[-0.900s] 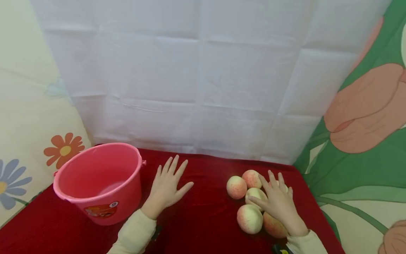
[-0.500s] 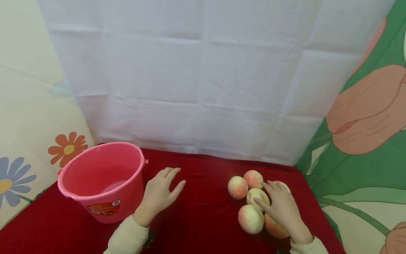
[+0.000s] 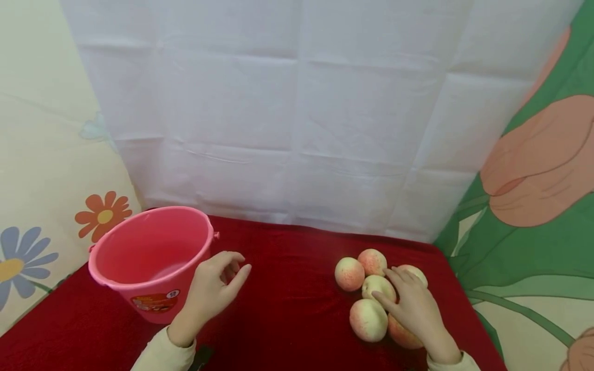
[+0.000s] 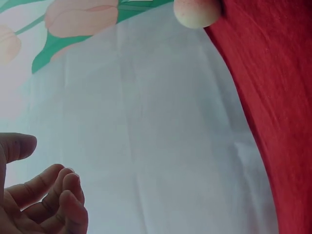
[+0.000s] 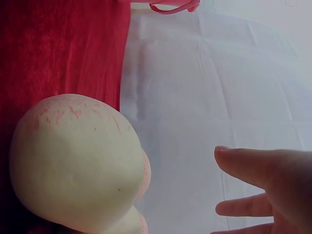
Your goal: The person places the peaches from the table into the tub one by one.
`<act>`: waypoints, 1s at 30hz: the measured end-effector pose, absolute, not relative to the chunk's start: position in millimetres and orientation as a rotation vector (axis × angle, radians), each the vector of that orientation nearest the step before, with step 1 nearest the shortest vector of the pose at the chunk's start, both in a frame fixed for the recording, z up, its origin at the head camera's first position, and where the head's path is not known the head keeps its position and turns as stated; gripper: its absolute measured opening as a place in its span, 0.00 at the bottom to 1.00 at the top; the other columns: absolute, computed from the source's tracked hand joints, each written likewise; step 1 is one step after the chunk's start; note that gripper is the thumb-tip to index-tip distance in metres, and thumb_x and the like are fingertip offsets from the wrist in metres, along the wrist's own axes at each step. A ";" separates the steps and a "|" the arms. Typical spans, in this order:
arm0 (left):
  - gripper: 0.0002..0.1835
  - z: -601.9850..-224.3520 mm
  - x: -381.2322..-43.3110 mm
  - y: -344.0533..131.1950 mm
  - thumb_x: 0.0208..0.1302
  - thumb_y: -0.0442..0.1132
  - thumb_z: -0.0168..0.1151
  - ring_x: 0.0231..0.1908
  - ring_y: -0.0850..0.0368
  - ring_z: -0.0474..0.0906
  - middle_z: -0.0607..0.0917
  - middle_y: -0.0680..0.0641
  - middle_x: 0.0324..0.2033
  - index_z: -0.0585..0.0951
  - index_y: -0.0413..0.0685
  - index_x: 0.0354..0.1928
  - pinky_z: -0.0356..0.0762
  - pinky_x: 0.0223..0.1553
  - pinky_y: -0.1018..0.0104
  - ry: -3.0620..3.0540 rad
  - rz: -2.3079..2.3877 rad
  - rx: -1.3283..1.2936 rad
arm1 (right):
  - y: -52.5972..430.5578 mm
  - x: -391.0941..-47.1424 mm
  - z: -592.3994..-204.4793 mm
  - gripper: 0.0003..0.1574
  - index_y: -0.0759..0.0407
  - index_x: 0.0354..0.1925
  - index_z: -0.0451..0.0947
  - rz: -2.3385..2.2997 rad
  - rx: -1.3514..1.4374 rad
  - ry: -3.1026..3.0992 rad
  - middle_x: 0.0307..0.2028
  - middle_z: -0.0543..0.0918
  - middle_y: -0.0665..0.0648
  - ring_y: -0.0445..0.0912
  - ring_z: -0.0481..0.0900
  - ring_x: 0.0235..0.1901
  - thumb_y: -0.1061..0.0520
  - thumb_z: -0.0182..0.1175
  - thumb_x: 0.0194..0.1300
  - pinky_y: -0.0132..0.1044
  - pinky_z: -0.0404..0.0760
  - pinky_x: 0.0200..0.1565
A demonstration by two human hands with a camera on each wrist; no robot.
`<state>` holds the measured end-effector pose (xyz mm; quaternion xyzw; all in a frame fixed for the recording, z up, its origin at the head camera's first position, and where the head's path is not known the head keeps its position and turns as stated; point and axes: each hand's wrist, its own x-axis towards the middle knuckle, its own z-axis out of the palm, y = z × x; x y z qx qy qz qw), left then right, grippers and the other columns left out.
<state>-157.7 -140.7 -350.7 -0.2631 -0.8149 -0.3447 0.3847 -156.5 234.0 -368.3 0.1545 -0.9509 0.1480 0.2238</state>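
Several peaches (image 3: 368, 320), cream with pink blush, lie clustered on the red cloth in the head view. My right hand (image 3: 413, 309) hovers over the cluster, thumb beside the middle peach (image 3: 377, 286) and partly covering the peaches behind it. From the right wrist view its fingers (image 5: 243, 206) hold nothing, and a large pale peach (image 5: 78, 161) sits apart from them. Beside the pink bucket (image 3: 153, 247) is my left hand (image 3: 211, 286), fingers loosely bent and holding nothing. The left wrist view also shows a gap between its thumb and fingers (image 4: 36, 190).
Red cloth (image 3: 287, 288) covers the surface between the bucket and the peaches. A white sheet (image 3: 297, 118) hangs behind it, and floral fabric (image 3: 533, 206) hangs at the right. Inside the bucket no objects show.
My left hand has drawn back and to the left toward the bucket's front, its spread fingers now bent. My right hand has lowered toward the peaches, its fingers closer together.
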 end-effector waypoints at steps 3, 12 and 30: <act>0.11 -348.2 -153.1 -147.3 0.43 0.28 0.69 0.16 0.69 0.66 0.73 0.60 0.19 0.78 0.47 0.28 0.68 0.17 0.78 -2.059 -0.893 -0.658 | 233.7 -155.9 -369.4 0.32 0.66 0.48 0.76 0.417 0.427 -2.628 0.45 0.79 0.64 0.59 0.73 0.48 0.45 0.66 0.51 0.57 0.74 0.42; 0.15 -343.2 -138.8 -171.2 0.40 0.24 0.69 0.17 0.68 0.66 0.76 0.59 0.19 0.79 0.50 0.28 0.66 0.17 0.78 -2.020 -0.957 -0.594 | 232.7 -153.7 -370.6 0.32 0.66 0.50 0.76 0.472 0.383 -2.681 0.47 0.78 0.65 0.60 0.74 0.48 0.45 0.65 0.53 0.56 0.76 0.38; 0.08 -327.4 -106.1 -216.3 0.49 0.21 0.63 0.20 0.67 0.76 0.80 0.54 0.21 0.79 0.39 0.29 0.75 0.24 0.82 -2.079 -1.140 -0.238 | 232.7 -145.9 -371.1 0.30 0.59 0.49 0.76 0.581 0.240 -2.768 0.38 0.83 0.57 0.51 0.80 0.29 0.42 0.63 0.55 0.48 0.75 0.25</act>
